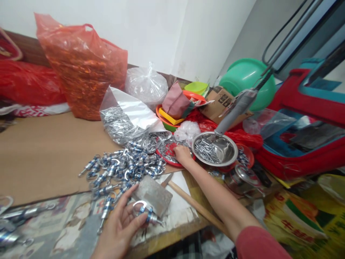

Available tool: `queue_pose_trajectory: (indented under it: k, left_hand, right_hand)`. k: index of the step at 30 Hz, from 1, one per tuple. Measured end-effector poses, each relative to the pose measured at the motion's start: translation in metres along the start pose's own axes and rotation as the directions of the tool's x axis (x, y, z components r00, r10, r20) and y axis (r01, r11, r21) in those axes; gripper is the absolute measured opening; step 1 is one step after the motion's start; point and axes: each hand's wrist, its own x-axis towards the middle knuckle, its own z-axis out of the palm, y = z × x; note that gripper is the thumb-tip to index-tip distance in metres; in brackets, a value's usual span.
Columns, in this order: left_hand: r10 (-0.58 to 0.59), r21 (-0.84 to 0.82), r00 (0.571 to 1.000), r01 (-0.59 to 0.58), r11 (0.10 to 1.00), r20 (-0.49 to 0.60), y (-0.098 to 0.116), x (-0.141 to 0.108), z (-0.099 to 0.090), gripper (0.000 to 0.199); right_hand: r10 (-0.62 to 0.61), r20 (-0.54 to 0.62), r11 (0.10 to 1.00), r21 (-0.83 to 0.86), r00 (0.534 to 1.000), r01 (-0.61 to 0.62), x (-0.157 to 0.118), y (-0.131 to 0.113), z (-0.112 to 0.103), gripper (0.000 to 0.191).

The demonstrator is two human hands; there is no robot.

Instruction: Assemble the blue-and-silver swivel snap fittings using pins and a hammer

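Close to the table's front edge, my left hand (121, 223) holds a hook expansion bolt (151, 216) between thumb and fingers. It is a silver metal piece with an open hook and a blue band. Just behind it lies a flat grey metal block (155, 196). My right hand (182, 154) reaches down into a red tray (174, 164) of small metal parts; its fingertips are bent and partly hidden, so what they grip does not show. A heap of similar hook bolts (129, 163) covers the cardboard left of the tray.
A steel bowl (231, 149) of nails or pins stands right of the tray. The hammer's wooden handle (199, 207) lies under my right forearm. Behind stand a clear bag of metal parts (115, 120), a large red bag (86, 68) and a green basin (248, 77).
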Motion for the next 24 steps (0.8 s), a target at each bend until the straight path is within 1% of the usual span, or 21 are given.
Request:
queue_pose_trajectory:
  k: [2,4,7,9,13,15,17,19,20,21,22,24]
  left_hand:
    - [-0.003,0.002,1.0,0.003,1.0,-0.009,0.002,0.0,0.001,0.076]
    - [-0.007,0.008,1.0,0.007,1.0,-0.006,0.004,0.001,0.001,0.077]
    - [-0.018,0.02,1.0,0.018,1.0,0.022,0.005,0.004,0.001,0.078]
    - [-0.029,0.006,0.999,0.029,1.0,0.039,0.002,0.006,0.0,0.081]
    - [-0.013,-0.093,1.0,0.015,0.996,0.025,-0.008,0.012,-0.004,0.093]
    - [-0.005,-0.117,1.0,0.006,0.993,0.005,-0.012,0.013,-0.005,0.097]
    - [-0.007,-0.111,1.0,0.007,0.994,-0.004,-0.013,0.014,-0.006,0.099]
    - [-0.009,-0.107,1.0,0.008,0.994,-0.004,-0.013,0.014,-0.006,0.099]
    - [-0.008,-0.11,1.0,0.008,0.994,-0.001,-0.013,0.014,-0.006,0.098]
    - [-0.007,-0.115,1.0,0.008,0.993,0.005,-0.012,0.014,-0.006,0.098]
    - [-0.004,-0.119,1.0,0.005,0.993,0.012,-0.012,0.014,-0.006,0.097]
    - [0.006,-0.124,1.0,-0.003,0.992,0.022,-0.013,0.014,-0.006,0.096]
  right_hand:
    - [0.001,0.011,1.0,0.003,1.0,-0.001,0.004,-0.001,0.002,0.027]
    - [0.002,-0.001,0.999,0.032,1.0,-0.002,0.003,-0.001,-0.001,0.027]
    - [-0.029,-0.046,0.992,0.124,0.999,0.034,-0.011,-0.003,-0.01,0.018]
    - [-0.081,-0.06,0.973,0.212,0.995,0.092,-0.031,-0.008,-0.016,0.017]
    - [-0.211,-0.042,0.9,0.381,0.977,0.211,-0.09,-0.029,-0.024,0.012]
    - [-0.314,-0.07,0.819,0.485,0.947,0.307,-0.117,-0.042,-0.028,0.007]
    - [-0.43,-0.112,0.734,0.535,0.896,0.419,-0.134,-0.054,-0.03,0.005]
    - [-0.532,-0.111,0.695,0.508,0.839,0.508,-0.14,-0.065,-0.03,0.004]
    - [-0.563,-0.097,0.692,0.488,0.821,0.532,-0.139,-0.069,-0.029,0.004]
    - [-0.577,-0.08,0.694,0.477,0.813,0.54,-0.138,-0.073,-0.027,0.004]
    - [-0.577,-0.056,0.703,0.474,0.815,0.53,-0.136,-0.076,-0.025,0.005]
    - [-0.523,-0.022,0.742,0.479,0.852,0.468,-0.133,-0.082,-0.02,0.008]
